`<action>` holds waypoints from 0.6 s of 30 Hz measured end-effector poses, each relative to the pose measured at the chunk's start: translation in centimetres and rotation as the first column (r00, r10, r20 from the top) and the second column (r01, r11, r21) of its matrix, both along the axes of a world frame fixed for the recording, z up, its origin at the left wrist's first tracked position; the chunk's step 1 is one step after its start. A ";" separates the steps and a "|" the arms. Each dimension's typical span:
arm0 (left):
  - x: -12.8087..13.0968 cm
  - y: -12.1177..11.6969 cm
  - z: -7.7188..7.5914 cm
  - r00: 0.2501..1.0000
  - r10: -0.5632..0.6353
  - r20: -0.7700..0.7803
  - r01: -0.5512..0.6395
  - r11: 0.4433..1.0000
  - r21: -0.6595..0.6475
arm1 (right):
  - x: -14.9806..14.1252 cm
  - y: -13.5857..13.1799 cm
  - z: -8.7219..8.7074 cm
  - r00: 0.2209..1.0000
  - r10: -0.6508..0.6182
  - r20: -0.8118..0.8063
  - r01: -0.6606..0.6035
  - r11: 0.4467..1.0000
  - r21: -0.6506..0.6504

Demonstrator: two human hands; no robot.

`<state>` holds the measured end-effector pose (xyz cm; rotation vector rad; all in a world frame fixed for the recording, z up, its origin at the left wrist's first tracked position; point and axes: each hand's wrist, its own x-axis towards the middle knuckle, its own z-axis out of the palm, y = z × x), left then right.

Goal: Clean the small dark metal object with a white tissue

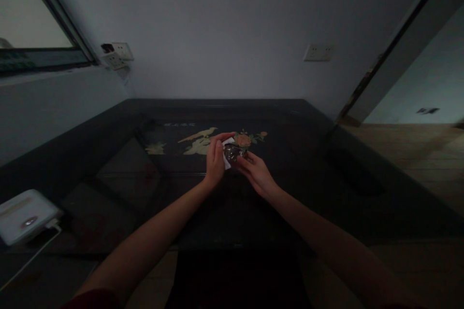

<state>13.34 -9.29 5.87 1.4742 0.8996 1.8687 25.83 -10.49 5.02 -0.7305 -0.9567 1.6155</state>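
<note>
Over the middle of the dark table, both hands meet around a small shiny, rounded object [231,153]. It looks like dark glass or polished metal; its exact kind is too dim to tell. My right hand [255,169] grips it from the right with closed fingers. A white tissue or cloth [227,164] is pressed along the object's left side by my left hand [216,157], whose fingers curl around it. Part of the tissue sticks out above and below the object. The palms and some fingertips are hidden.
The glossy dark table [290,212] bears a bird-and-flower picture [203,142]. At its left edge lies a white box-shaped device [27,215] with a cable [32,258]. Behind stands a pale wall with sockets [318,52]. A dark flat shape [355,171] shows at right.
</note>
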 end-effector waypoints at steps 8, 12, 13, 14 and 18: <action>-0.1 1.5 -1.3 0.990 -0.004 0.144 0.039 0.970 -0.241 | -0.1 0.2 -0.1 0.999 -0.041 -0.020 0.042 0.998 0.049; -0.2 2.2 -2.3 0.987 -0.096 0.129 0.128 0.956 -0.264 | -0.1 0.3 -0.3 0.998 -0.050 -0.030 0.051 0.997 0.050; -0.2 2.3 -2.4 0.989 -0.106 0.108 0.131 0.957 -0.261 | -0.1 0.4 -0.3 0.998 -0.051 -0.024 0.052 0.997 0.051; -0.3 2.3 -2.5 0.991 -0.107 0.083 0.125 0.958 -0.258 | -0.1 0.4 -0.4 0.999 -0.050 -0.018 0.051 0.997 0.051; -0.3 2.2 -2.4 0.998 -0.060 0.014 0.061 0.969 -0.241 | -0.2 0.7 -0.8 0.999 -0.041 -0.015 0.042 0.997 0.067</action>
